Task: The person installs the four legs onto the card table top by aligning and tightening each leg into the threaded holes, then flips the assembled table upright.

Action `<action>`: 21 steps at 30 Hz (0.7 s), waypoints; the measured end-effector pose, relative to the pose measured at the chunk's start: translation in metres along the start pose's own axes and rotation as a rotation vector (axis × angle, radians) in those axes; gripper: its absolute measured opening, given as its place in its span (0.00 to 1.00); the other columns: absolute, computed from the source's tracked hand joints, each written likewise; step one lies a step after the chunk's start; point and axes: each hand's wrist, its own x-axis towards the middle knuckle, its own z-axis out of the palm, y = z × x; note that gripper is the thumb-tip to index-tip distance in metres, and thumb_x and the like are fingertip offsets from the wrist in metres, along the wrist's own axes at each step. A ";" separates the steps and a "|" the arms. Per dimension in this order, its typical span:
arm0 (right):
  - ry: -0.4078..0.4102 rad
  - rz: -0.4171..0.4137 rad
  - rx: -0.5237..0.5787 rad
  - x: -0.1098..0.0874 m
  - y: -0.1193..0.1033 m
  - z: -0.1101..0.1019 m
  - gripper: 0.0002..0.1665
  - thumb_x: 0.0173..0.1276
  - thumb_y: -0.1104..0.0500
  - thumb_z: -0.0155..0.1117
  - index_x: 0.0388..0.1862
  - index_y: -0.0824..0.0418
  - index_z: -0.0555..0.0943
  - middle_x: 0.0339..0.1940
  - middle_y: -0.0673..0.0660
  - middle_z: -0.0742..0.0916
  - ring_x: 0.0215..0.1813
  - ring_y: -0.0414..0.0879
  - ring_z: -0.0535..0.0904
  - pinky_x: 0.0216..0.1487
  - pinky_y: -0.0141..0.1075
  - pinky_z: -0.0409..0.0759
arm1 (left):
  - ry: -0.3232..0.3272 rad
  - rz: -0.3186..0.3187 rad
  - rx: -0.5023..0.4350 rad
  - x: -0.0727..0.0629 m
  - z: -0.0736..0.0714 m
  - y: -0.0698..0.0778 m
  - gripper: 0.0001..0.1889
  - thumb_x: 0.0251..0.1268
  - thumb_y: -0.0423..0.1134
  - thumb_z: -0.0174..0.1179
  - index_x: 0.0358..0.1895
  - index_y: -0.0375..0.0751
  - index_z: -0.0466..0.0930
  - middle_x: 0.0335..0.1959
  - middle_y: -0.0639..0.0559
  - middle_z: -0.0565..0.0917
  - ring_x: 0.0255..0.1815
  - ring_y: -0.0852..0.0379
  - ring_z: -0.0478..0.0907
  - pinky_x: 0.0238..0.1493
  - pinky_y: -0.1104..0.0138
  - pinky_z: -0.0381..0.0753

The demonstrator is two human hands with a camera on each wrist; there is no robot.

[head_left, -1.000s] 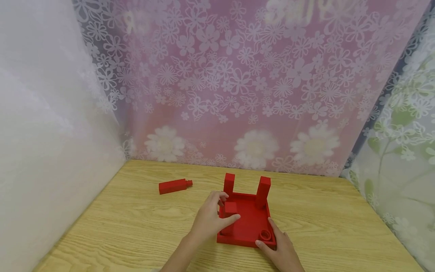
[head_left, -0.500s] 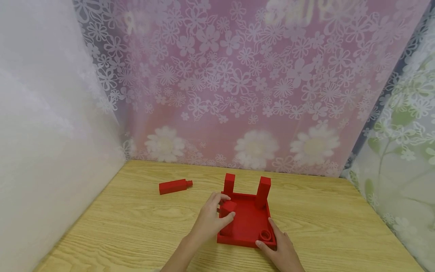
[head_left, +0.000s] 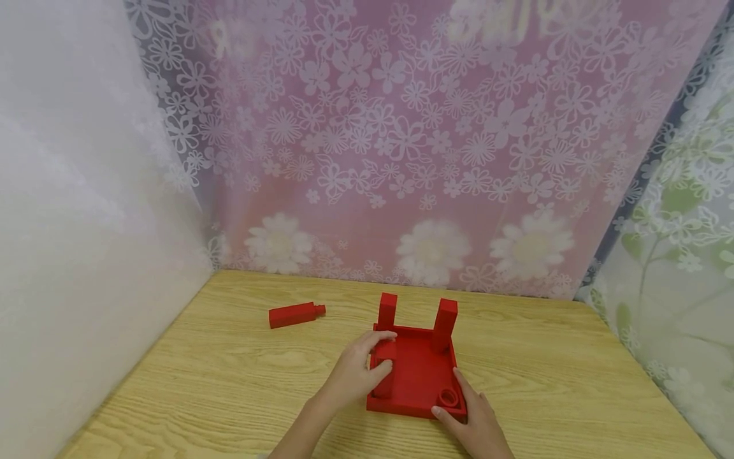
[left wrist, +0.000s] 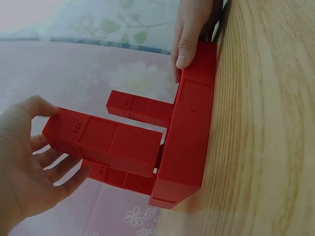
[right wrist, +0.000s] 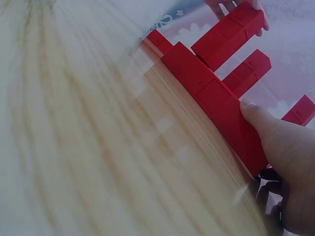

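Note:
A shallow red square tray-like base [head_left: 421,373] with raised edges lies on the table, several square red legs standing on it. My left hand [head_left: 352,370] pinches the top of the near-left leg [left wrist: 103,137], which is marked 121 in the left wrist view. A narrow gap with a short neck shows between this leg and the base. My right hand [head_left: 478,414] grips the base at its near-right corner, thumb on the front edge. Close to that thumb is an open round socket [head_left: 447,398]. Two more legs, far-left [head_left: 387,310] and far-right [head_left: 445,319], stand upright.
A loose red leg [head_left: 292,315] with a narrow round end lies on the wood-grain table [head_left: 229,382], left of the base. Behind the table hangs a pink flowered curtain [head_left: 367,159]. A pale sheet [head_left: 86,191] borders the left side.
The near-left leg has turned about its upright axis under my left hand, whose fingertips have shifted slightly right over its top. My right hand and the base have stayed in place.

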 end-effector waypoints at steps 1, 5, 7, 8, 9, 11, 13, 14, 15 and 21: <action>0.002 0.000 0.000 0.000 0.000 0.000 0.59 0.52 0.28 0.59 0.71 0.64 0.55 0.64 0.69 0.68 0.61 0.73 0.58 0.56 0.65 0.56 | 0.007 0.001 0.024 0.000 0.000 0.001 0.19 0.61 0.40 0.58 0.57 0.47 0.72 0.52 0.58 0.73 0.53 0.54 0.69 0.49 0.57 0.73; 0.005 -0.001 -0.005 -0.001 0.000 0.000 0.58 0.52 0.29 0.59 0.71 0.64 0.55 0.64 0.69 0.68 0.61 0.73 0.59 0.56 0.65 0.56 | 0.046 -0.031 0.085 0.000 0.003 0.002 0.24 0.56 0.50 0.63 0.54 0.45 0.71 0.48 0.58 0.73 0.49 0.54 0.70 0.46 0.59 0.74; 0.004 -0.002 -0.004 -0.001 -0.001 -0.001 0.58 0.52 0.29 0.60 0.71 0.64 0.55 0.64 0.69 0.68 0.61 0.73 0.59 0.56 0.65 0.55 | 0.072 -0.043 0.079 0.000 0.004 0.002 0.24 0.55 0.50 0.65 0.50 0.43 0.71 0.45 0.58 0.72 0.43 0.56 0.71 0.42 0.62 0.76; 0.005 -0.005 -0.006 -0.002 -0.001 -0.001 0.58 0.52 0.29 0.60 0.71 0.64 0.55 0.64 0.69 0.68 0.61 0.74 0.58 0.56 0.65 0.55 | 0.083 -0.048 0.065 0.000 0.004 0.001 0.23 0.54 0.50 0.65 0.49 0.43 0.71 0.43 0.58 0.72 0.41 0.57 0.70 0.40 0.64 0.76; 0.004 -0.006 -0.006 -0.002 0.000 -0.001 0.58 0.52 0.30 0.60 0.71 0.64 0.55 0.64 0.69 0.68 0.61 0.74 0.58 0.56 0.65 0.55 | 0.092 -0.050 0.047 0.000 0.005 0.001 0.22 0.54 0.48 0.66 0.48 0.42 0.71 0.42 0.59 0.71 0.39 0.57 0.70 0.38 0.65 0.76; 0.003 -0.006 -0.005 -0.001 0.000 -0.001 0.58 0.52 0.29 0.59 0.71 0.64 0.55 0.64 0.69 0.68 0.62 0.74 0.58 0.56 0.65 0.55 | 0.106 -0.044 0.018 0.001 0.004 0.000 0.21 0.54 0.46 0.67 0.46 0.42 0.71 0.41 0.59 0.71 0.38 0.58 0.71 0.37 0.67 0.76; 0.003 -0.006 -0.004 -0.001 0.000 0.000 0.58 0.52 0.29 0.59 0.71 0.64 0.55 0.64 0.69 0.68 0.62 0.74 0.58 0.56 0.65 0.55 | 0.109 -0.046 -0.013 0.001 0.004 0.000 0.20 0.54 0.44 0.67 0.46 0.41 0.71 0.42 0.59 0.71 0.40 0.58 0.71 0.39 0.67 0.77; 0.003 -0.008 -0.007 -0.001 0.000 0.000 0.58 0.52 0.29 0.59 0.71 0.64 0.55 0.64 0.69 0.68 0.61 0.74 0.58 0.56 0.66 0.55 | 0.108 -0.050 -0.027 0.001 0.004 -0.001 0.20 0.54 0.44 0.67 0.47 0.42 0.70 0.42 0.59 0.72 0.41 0.57 0.71 0.39 0.67 0.77; 0.002 -0.009 -0.007 -0.001 0.000 -0.001 0.58 0.52 0.29 0.59 0.71 0.64 0.55 0.64 0.69 0.68 0.61 0.74 0.58 0.56 0.65 0.55 | 0.107 -0.054 -0.042 0.001 0.004 -0.002 0.20 0.54 0.43 0.66 0.47 0.42 0.70 0.43 0.59 0.72 0.42 0.57 0.72 0.41 0.67 0.76; -0.002 -0.004 -0.001 -0.001 0.000 0.000 0.58 0.52 0.29 0.59 0.71 0.63 0.55 0.64 0.69 0.67 0.61 0.76 0.56 0.55 0.66 0.56 | 0.087 -0.117 -0.136 0.003 0.003 -0.005 0.23 0.54 0.43 0.66 0.49 0.40 0.67 0.44 0.56 0.72 0.46 0.53 0.72 0.46 0.64 0.75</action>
